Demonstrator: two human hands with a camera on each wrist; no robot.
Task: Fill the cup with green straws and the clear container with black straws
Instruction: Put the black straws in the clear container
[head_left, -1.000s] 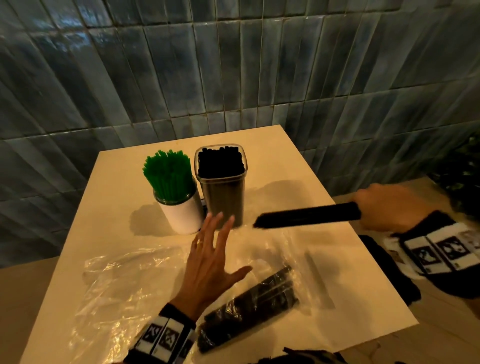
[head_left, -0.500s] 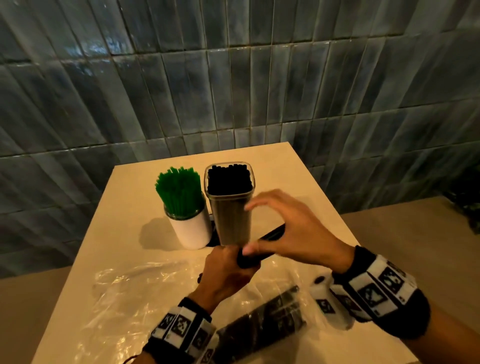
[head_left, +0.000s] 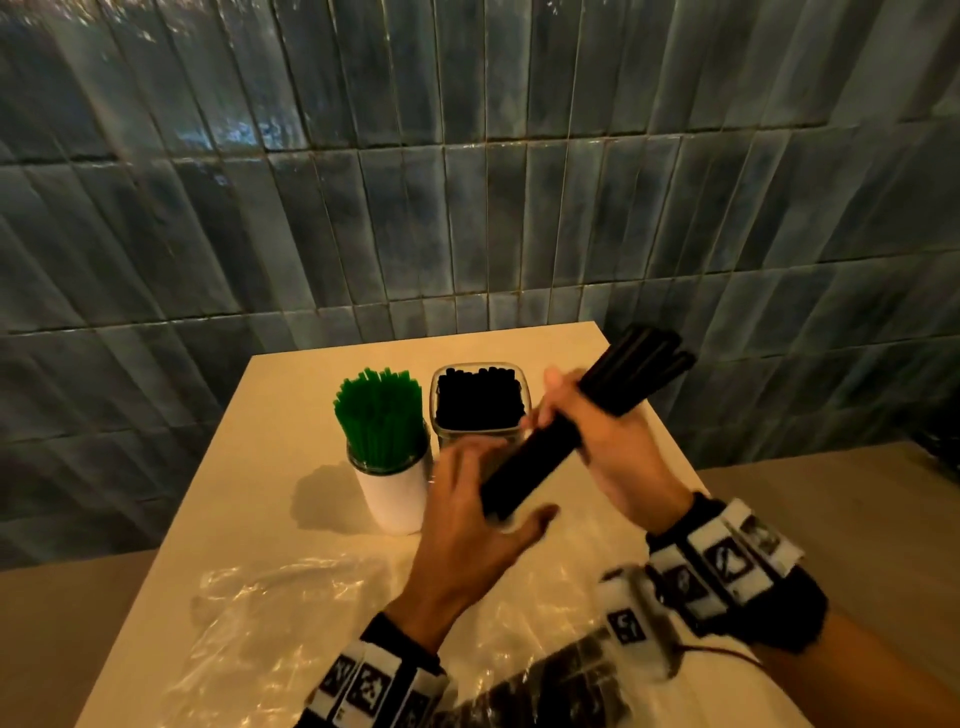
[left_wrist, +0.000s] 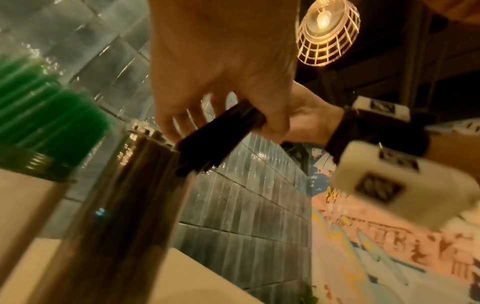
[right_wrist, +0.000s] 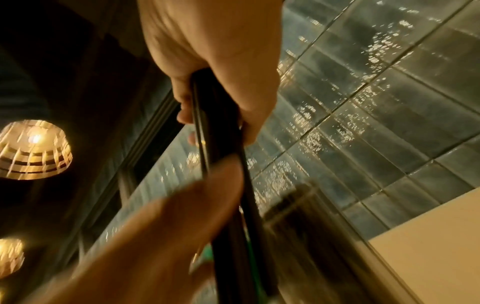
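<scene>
cup (head_left: 392, 493) green-full | clear container (head_left: 480, 400) at 3 o'clock near-full | right hand (head_left: 597, 441) grip wraps black bundle (head_left: 582, 423) | left hand (head_left: 467, 525) grip spread at its end

The head camera is looking forward and down from above at the surface (head_left: 291, 467) and the tiled wall (head_left: 467, 182) behind it. Both wrist cameras are sitting close under the hands and tilting upward, catching the same wall and a ceiling lamp (left_wrist: 327, 30). All three views are sharing the bundle of black straws (head_left: 566, 431) and the clear container (head_left: 480, 405).
</scene>
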